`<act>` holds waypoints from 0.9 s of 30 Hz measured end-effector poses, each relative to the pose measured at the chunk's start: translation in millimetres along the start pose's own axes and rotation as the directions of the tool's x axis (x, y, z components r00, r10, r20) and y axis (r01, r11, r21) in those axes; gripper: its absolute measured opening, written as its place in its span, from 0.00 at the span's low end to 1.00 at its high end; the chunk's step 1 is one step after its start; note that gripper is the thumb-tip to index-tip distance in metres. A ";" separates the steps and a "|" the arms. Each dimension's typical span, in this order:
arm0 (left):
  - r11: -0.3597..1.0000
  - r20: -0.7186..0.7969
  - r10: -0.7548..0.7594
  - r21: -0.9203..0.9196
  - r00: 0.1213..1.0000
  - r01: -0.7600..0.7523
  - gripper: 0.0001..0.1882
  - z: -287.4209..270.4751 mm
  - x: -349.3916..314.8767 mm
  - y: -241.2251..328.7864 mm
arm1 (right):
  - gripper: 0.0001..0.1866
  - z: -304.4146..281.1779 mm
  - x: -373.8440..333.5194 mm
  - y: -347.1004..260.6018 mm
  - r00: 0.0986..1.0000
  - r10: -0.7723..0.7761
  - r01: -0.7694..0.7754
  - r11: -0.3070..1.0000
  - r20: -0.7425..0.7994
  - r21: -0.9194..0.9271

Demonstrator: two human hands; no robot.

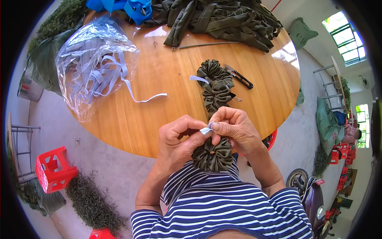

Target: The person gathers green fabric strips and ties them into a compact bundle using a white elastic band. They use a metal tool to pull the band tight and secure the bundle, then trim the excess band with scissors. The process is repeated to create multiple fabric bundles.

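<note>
My left hand (181, 135) and my right hand (234, 129) meet over the near edge of the table, thumbs and fingers pinched. Between their fingertips is a pale, narrow elastic band (206, 130), held from both sides. Beneath the hands hangs one end of a gathered dark green fabric tube (213, 160), bunched into ruffles. More ruffled green fabric (218, 89) runs away from me across the tabletop, partly hidden by my hands. A pale elastic end (198, 79) sticks out to its left. Thread snips (243, 80) with black handles lie at its right.
A clear plastic bag (95, 67) of pale elastic strips sits on the left of the round wooden table (151, 123). Dark green fabric strips (227, 20) are heaped at the far side, with a thin metal rod (207, 44) before them. A red stool (53, 169) stands left.
</note>
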State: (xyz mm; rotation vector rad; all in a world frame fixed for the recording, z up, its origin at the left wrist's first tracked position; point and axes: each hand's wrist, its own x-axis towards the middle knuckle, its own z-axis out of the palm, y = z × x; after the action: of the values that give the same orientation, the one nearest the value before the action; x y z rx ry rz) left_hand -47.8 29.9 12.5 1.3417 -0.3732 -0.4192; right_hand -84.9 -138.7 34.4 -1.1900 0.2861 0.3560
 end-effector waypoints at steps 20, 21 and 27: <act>0.948 -0.079 0.232 0.244 0.970 -0.206 0.12 4.6 -2.8 -6.6 | 0.10 -1.9 -6.5 7.3 0.992 -0.122 0.116 0.981 -0.025 -0.153; 0.992 -0.133 0.092 0.099 0.987 -0.079 0.13 6.5 -3.6 -4.2 | 0.10 0.4 -7.2 5.8 0.993 -0.116 0.109 0.975 -0.025 -0.192; 0.998 -0.039 0.006 0.064 0.999 -0.004 0.09 4.1 -0.7 -2.4 | 0.13 3.6 -9.4 0.9 0.990 -0.138 0.132 0.943 0.005 -0.306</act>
State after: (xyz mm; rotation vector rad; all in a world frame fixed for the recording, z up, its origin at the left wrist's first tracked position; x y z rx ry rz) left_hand -50.6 26.3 10.9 1.4091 -0.3599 -0.3788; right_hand -93.8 -136.2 38.6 -1.5106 0.1650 0.2762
